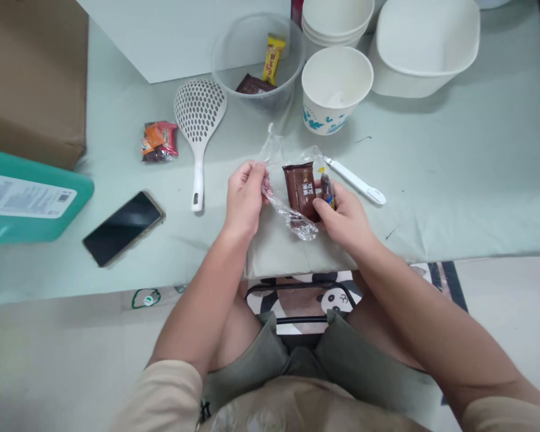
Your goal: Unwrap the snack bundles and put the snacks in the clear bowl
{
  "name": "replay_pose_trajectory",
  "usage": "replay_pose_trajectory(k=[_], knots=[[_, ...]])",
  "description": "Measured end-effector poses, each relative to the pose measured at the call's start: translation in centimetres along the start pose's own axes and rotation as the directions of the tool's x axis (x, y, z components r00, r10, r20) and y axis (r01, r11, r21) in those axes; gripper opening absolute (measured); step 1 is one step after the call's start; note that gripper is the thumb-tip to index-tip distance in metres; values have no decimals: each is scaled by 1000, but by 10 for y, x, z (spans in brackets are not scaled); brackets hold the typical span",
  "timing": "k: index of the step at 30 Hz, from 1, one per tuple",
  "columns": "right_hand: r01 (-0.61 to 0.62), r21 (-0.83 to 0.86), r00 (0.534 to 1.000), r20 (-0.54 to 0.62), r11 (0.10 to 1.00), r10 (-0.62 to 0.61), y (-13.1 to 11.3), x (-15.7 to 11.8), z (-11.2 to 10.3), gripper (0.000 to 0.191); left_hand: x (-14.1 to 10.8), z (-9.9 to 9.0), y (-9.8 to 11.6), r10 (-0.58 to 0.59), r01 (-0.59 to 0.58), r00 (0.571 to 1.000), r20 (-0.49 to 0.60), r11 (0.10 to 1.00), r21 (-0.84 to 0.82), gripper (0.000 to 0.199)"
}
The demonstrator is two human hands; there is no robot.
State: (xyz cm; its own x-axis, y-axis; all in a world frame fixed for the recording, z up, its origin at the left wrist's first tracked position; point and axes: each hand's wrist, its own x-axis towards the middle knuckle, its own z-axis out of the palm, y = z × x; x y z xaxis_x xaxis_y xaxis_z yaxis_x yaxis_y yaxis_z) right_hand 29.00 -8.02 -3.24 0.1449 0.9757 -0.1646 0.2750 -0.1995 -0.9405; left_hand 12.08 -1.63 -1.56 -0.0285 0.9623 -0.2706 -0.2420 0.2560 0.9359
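Observation:
My left hand (248,195) pinches the edge of a clear plastic bag (299,223), which spreads crumpled between both hands. With thumb and fingers, my right hand (342,213) grips a brown-wrapped snack (300,189) with white lettering. A smaller dark candy (327,191) with a blue and yellow end is tucked against the same fingers. Just beyond that hand, a white utility knife (356,181) lies slantwise on the cloth. Parts of the bag are hidden behind the brown snack.
A clear round tub (220,66) holds a yellow packet and a brown one. Paper cups (337,84) and a white container (425,78) stand behind. Leftward are a white slotted skimmer (198,138), small wrapped snacks (159,142), a phone (123,228), a green bottle (67,225) and a cardboard box (31,72).

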Motion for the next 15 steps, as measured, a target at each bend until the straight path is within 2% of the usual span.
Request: replay_pose_trajectory(k=[3,5,11,15], knots=[[-58,95,998,6,994,57,1,1,2,24,0,2,3,-94,99,995,32,975,-202,31],[-89,122,996,6,988,89,1,2,3,26,1,2,3,-133,141,990,50,951,-274,30],[-61,138,996,-50,988,69,0,3,1,29,3,2,0,-77,98,994,72,931,-353,28],[-57,114,996,-57,992,64,4,4,1,26,-1,3,4,-165,214,973,159,901,-377,28]])
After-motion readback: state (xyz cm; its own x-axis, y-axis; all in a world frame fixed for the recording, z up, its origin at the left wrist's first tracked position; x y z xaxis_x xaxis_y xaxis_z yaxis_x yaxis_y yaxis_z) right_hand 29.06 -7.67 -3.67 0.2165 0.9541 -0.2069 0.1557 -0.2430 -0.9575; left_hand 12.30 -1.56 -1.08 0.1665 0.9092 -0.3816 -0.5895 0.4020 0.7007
